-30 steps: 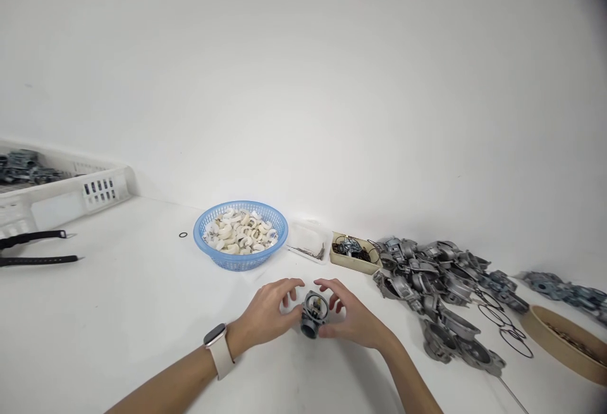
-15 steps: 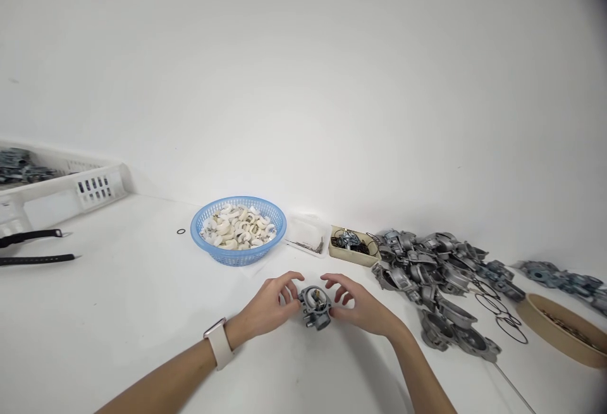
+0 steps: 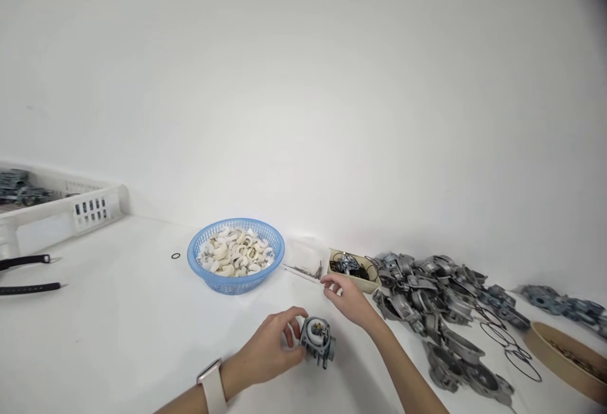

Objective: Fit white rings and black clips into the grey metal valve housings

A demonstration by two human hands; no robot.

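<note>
1. Landmark for all positions: blue perforated basket (image 3: 234,285) of white curved floats (image 3: 234,253) on the white worktop (image 3: 142,332); sides as the seated or standing worker faces it.
2. Carburetor body (image 3: 325,349): on the worktop, right of the basket and nearer the worker. Open cavity faces up; white float and brass-coloured parts visible inside.
3. Left hand (image 3: 272,347): thumb and fingers closed loosely on the carburetor body's left side. Pale-strapped watch (image 3: 215,390) at the wrist.
4. Right hand (image 3: 349,301): apart from the left, right of the basket, just in front of the white tray (image 3: 300,249) with thin metal pins (image 3: 310,272). Fingers half curled; I cannot tell whether they pinch anything.
5. Right of the basket, beyond that tray: cream box (image 3: 364,284), then heaped grey metal bowls (image 3: 422,297).
6. Left of the basket: black O-ring (image 3: 172,256) near it; farther off, two black straps (image 3: 31,289) and a white slotted crate (image 3: 45,235) holding grey metal castings (image 3: 21,189).
</note>
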